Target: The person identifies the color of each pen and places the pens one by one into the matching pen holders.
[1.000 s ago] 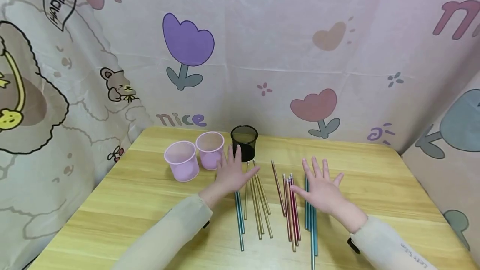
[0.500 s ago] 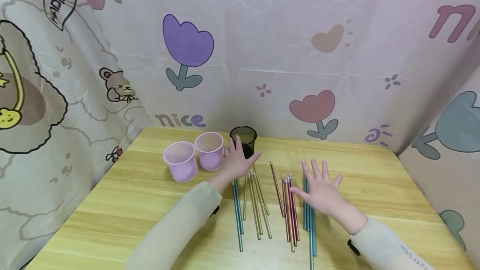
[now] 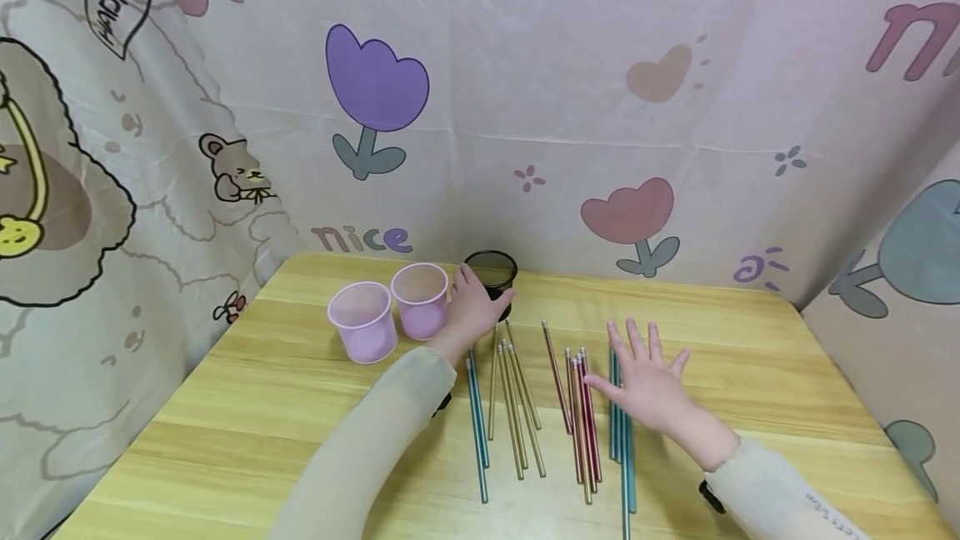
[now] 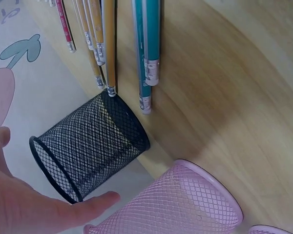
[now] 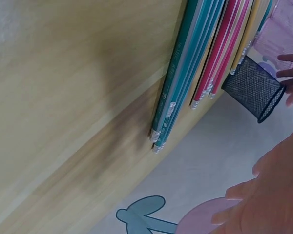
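My left hand [image 3: 474, 307] reaches around the near side of a black mesh pencil cup [image 4: 93, 141], its fingers spread. In the left wrist view the thumb and a finger lie on either side of the cup's rim, not closed on it. My right hand [image 3: 648, 386] hovers palm down with fingers spread over the teal pencils [image 3: 624, 457] on the right. Red and copper-toned pencils [image 3: 587, 432] lie just left of it. Below my left hand are gold pencils [image 3: 517, 415] and a few more teal pencils [image 3: 477, 432].
Two pink mesh cups, one nearer the left [image 3: 363, 323] and one beside the black cup [image 3: 420, 302], stand upright on the wooden table [image 3: 247, 407]. A patterned cloth [image 3: 480, 90] hangs behind the table's back edge and along its sides.
My left hand has moved right and farther back, from over the pencils to the black cup, with its fingers coming round the rim. The right hand stays nearly still.
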A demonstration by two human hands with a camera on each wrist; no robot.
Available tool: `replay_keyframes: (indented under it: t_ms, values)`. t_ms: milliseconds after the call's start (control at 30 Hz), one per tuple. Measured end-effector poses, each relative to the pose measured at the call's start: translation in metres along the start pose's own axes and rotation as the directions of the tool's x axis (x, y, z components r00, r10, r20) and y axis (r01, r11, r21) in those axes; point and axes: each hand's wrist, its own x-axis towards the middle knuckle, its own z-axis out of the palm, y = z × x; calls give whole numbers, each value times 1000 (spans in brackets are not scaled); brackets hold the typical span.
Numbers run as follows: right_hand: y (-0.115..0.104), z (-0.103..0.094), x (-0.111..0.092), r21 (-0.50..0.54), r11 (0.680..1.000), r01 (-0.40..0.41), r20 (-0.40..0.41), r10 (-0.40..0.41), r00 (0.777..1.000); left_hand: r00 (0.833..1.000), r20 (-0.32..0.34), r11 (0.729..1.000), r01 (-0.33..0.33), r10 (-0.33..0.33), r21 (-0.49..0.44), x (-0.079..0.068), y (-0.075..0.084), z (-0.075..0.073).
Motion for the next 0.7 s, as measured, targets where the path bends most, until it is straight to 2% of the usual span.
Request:
replay_keyframes:
  t_ms: [267, 533, 700]
  values:
    - [3, -1, 1, -13, 1000, -1, 0, 1, 1000, 999, 20, 997, 25, -26, 66, 7, 5, 3]
    - [1, -2, -1, -15, 1000, -2, -9, 2, 1000, 998, 29, 991, -53, 50, 121, 24, 9, 0]
    - [3, -4, -3, -10, 1000, -22, 5, 22, 1000, 997, 63, 982, -64, 54, 180, 24, 9, -1]
